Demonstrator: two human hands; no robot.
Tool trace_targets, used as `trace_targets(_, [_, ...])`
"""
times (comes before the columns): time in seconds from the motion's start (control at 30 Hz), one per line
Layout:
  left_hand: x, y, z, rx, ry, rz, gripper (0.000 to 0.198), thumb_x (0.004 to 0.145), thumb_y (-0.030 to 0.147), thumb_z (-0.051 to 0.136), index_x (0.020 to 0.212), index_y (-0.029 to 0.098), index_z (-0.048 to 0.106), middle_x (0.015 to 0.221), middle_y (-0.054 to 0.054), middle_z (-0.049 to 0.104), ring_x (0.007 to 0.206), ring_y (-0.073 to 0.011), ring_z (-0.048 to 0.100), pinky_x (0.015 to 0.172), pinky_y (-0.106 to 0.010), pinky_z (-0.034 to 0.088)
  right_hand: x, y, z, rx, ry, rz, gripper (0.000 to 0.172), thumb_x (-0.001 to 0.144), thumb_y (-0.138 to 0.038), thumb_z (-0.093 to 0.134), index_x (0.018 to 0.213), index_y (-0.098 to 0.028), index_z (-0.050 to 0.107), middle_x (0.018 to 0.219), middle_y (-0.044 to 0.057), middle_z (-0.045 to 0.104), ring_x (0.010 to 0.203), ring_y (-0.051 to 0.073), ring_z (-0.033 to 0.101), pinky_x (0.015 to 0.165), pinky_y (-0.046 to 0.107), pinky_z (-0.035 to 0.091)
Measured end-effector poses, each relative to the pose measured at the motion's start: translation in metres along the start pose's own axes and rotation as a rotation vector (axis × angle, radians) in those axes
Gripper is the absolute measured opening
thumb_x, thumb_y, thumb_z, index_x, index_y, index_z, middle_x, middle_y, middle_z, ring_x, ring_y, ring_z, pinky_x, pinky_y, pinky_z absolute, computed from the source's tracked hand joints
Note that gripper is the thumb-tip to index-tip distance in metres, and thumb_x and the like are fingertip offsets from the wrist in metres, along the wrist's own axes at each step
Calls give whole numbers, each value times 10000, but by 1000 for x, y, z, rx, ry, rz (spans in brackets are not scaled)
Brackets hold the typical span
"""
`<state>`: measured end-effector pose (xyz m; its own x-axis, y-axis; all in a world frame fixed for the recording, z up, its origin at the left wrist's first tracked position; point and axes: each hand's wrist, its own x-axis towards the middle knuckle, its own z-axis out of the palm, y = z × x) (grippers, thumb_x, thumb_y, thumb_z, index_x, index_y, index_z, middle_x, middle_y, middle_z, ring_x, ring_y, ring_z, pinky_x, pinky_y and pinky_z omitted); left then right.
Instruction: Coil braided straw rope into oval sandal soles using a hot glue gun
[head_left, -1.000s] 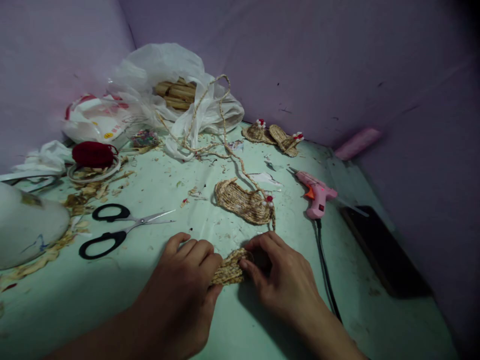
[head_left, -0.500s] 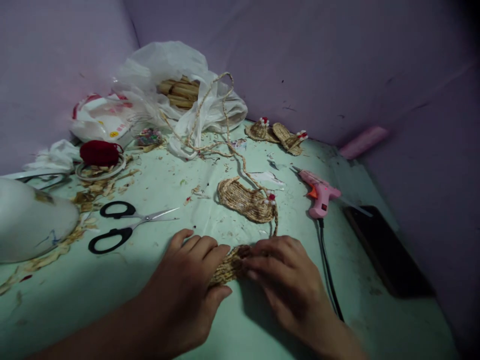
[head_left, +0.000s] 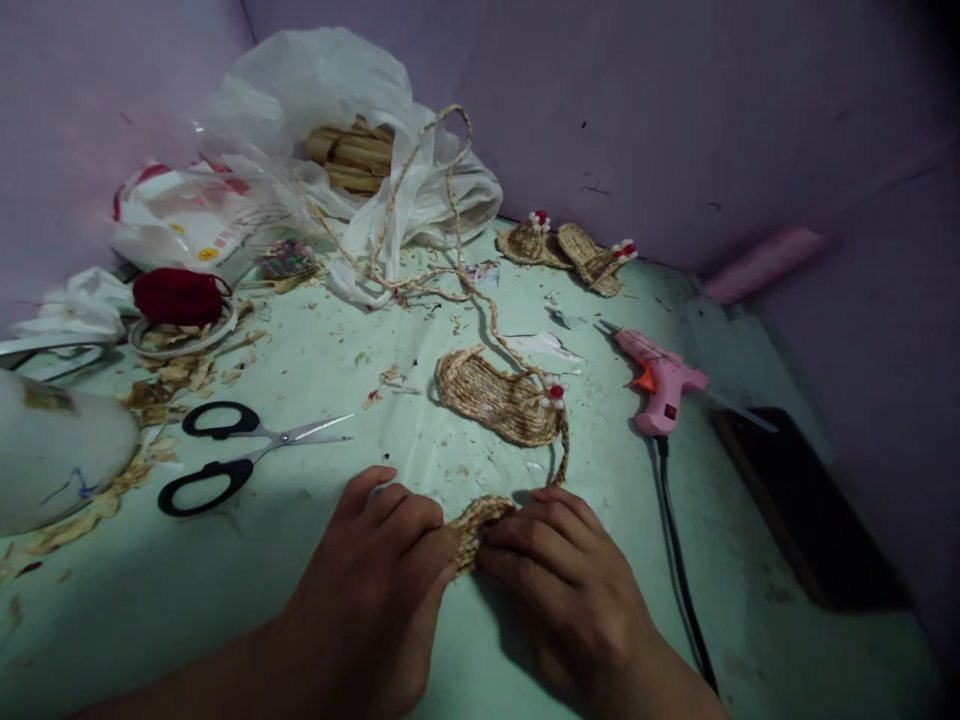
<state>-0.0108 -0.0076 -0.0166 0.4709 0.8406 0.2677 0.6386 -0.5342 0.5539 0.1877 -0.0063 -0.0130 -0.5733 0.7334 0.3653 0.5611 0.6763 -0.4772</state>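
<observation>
My left hand [head_left: 375, 590] and my right hand [head_left: 570, 585] press together on a small woven straw piece [head_left: 480, 520] on the pale green table [head_left: 225, 600]. Fingers of both hands curl over it and hide most of it. A braided straw cord [head_left: 559, 455] runs from the piece up past a finished little straw sandal [head_left: 499, 395] with a red and white bead, then on to the plastic bags at the back.
Black-handled scissors [head_left: 240, 455] lie left of my hands. A pink glue gun [head_left: 660, 375] with a black cable [head_left: 682, 570] lies to the right, beside a dark phone [head_left: 802, 510]. Two more straw sandals [head_left: 574, 245] sit by the wall. White plastic bags [head_left: 322, 160], a red pincushion [head_left: 176, 295] and straw scraps fill the left.
Both hands have closed in over the woven piece, covering more of it, and my right fingers have slid left against my left hand. The view has shifted slightly.
</observation>
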Motion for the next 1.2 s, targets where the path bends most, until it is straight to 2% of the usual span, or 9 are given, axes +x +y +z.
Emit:
trace_targets(0.17, [8,2,-1,22,-22,-56,152,812,114,458,774,190,584,773,-37,578,736,-184,505,751,-396,377,0,0,1,19,24,-3,325,747,-28,445,940,-173,662,863,55,717,771,202,598,843,413,445])
trace_targets(0.3, [10,2,-4,60,-99,-40,156,820,140,445,766,190,582,758,-40,581,728,-196,510,720,-395,377,0,0,2,35,16,-4,326,755,-33,450,961,-171,662,873,60,709,783,210,591,846,427,454])
trace_targets(0.47, [15,2,-11,53,-226,-131,58,754,170,511,724,202,550,756,-35,574,723,-207,498,691,-378,378,-2,0,2,50,23,-11,254,810,-30,462,962,-114,649,881,106,685,807,211,583,716,348,516])
trace_targets(0.6, [16,2,-12,51,-256,-172,59,724,149,515,714,203,536,750,-33,584,716,-203,518,658,-340,389,-3,-2,5,54,66,1,248,839,-22,448,984,-130,618,911,110,649,842,201,581,716,319,522])
trace_targets(0.77, [16,6,-15,-38,-228,-319,73,737,178,484,741,225,540,614,16,568,554,-157,513,514,-266,359,-4,-5,12,78,167,265,265,813,-132,589,1069,-186,550,1060,117,586,961,230,562,787,366,519])
trace_targets(0.9, [22,7,-19,-421,-212,-560,120,714,196,486,815,229,539,550,66,552,468,-108,499,450,-209,358,-1,-8,10,164,268,353,412,777,-164,647,1167,-181,514,1106,120,579,1034,234,552,872,382,496])
trace_targets(1.03, [29,5,-20,-754,-162,-730,245,675,297,552,899,203,519,618,39,604,516,-119,549,480,-228,409,6,-15,1,257,461,445,156,790,-125,615,924,-201,640,842,47,660,779,166,619,678,288,528])
trace_targets(1.1, [31,3,-19,-789,-148,-773,289,645,310,573,903,194,514,623,32,604,528,-125,549,493,-242,411,9,-19,0,407,407,560,77,794,-159,610,784,-197,675,693,21,681,621,138,621,551,241,510])
trace_targets(1.2, [32,3,-17,-776,-154,-810,312,624,311,589,900,189,508,612,37,584,523,-125,535,494,-249,399,10,-24,5,619,282,747,106,755,-234,623,719,-167,697,640,39,707,542,142,621,485,236,494])
